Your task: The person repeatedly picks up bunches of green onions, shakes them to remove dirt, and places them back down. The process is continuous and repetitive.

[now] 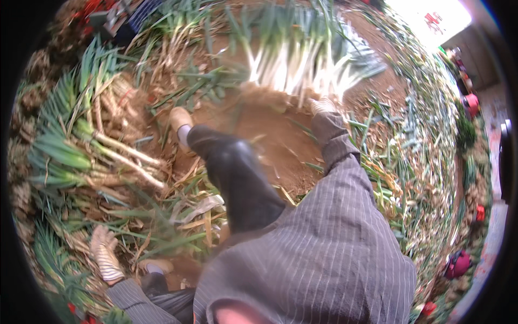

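A row of long green onions (291, 60) lies on the bare soil ahead, with white stems and roots towards me. My right hand (323, 106), in a striped work glove, is at the root ends on the row's right side. Blur hides whether its fingers grip any stem. At the lower left, my left hand (104, 249), in a matching glove, is held over loose leaves beside a heap of green onions (60, 158). Its fingers are extended and nothing shows in them. Two onions with long pale stems (129, 160) lie on that heap's near side.
My dark-trousered leg (243, 174) stretches forward between the hands, ending in a tan shoe (181, 119). The other shoe (157, 265) is by my left hand. Trimmed leaves (421, 162) cover the ground on the right. A tied onion bundle (166, 44) lies ahead left.
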{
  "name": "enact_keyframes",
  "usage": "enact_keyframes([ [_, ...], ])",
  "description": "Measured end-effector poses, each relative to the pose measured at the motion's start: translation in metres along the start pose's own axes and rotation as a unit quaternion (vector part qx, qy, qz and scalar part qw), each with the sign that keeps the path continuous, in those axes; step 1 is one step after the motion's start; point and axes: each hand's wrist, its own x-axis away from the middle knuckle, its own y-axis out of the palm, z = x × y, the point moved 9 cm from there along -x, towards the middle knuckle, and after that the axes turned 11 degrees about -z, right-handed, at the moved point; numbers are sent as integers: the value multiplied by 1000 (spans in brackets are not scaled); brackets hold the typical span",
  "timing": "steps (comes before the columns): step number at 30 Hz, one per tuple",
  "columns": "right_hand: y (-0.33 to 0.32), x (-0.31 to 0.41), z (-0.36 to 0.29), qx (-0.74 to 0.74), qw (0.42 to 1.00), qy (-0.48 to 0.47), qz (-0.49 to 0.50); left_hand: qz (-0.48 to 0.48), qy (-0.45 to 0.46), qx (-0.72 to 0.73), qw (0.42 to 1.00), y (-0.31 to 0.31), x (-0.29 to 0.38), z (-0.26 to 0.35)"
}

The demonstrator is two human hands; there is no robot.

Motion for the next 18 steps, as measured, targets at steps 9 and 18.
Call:
enact_keyframes([
  [9,285,144,-271,350,479,-773,-225,-52,59,14,997,-64,24,-83],
  [18,527,353,-373,194,764,-398,-470,-39,73,91,992,-59,32,-37],
])
